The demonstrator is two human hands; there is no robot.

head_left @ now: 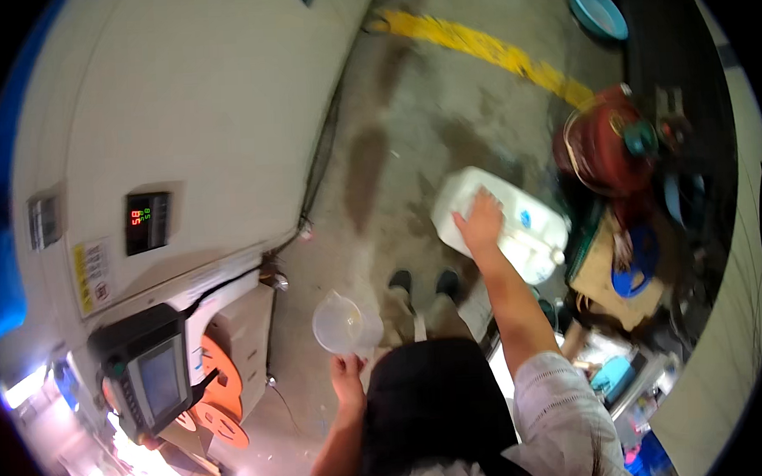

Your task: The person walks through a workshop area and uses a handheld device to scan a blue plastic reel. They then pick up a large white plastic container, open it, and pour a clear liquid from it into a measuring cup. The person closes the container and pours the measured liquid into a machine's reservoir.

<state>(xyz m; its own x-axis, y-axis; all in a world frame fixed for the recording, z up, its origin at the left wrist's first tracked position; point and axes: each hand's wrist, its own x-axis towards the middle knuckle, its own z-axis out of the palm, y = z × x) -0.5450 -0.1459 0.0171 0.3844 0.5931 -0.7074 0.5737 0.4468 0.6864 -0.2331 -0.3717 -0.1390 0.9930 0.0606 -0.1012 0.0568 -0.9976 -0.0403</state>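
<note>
My left hand (pixel 348 380) is closed at the near side of a translucent plastic measuring jug (pixel 334 318), where its handle would be. The jug's wide mouth faces up, and a faint yellowish tint shows inside. Off to the right, my right hand (pixel 484 222) lies on a large white plastic jerrycan (pixel 474 187), fingers stretched over its surface and thumb apart. A capped neck and a moulded handle show toward the jerrycan's right end, and a small blue label sits on its side. Both my feet are on the floor between the jug and the jerrycan.
A beige machine cabinet (pixel 213 92) with a lit display fills the left, a handheld control pendant (pixel 149 376) in front. To the right stand a red drum (pixel 594 152), a cardboard piece (pixel 595 271) and a blue ring (pixel 646 265). A turquoise basin (pixel 598 11) lies beyond a yellow floor line (pixel 474 42).
</note>
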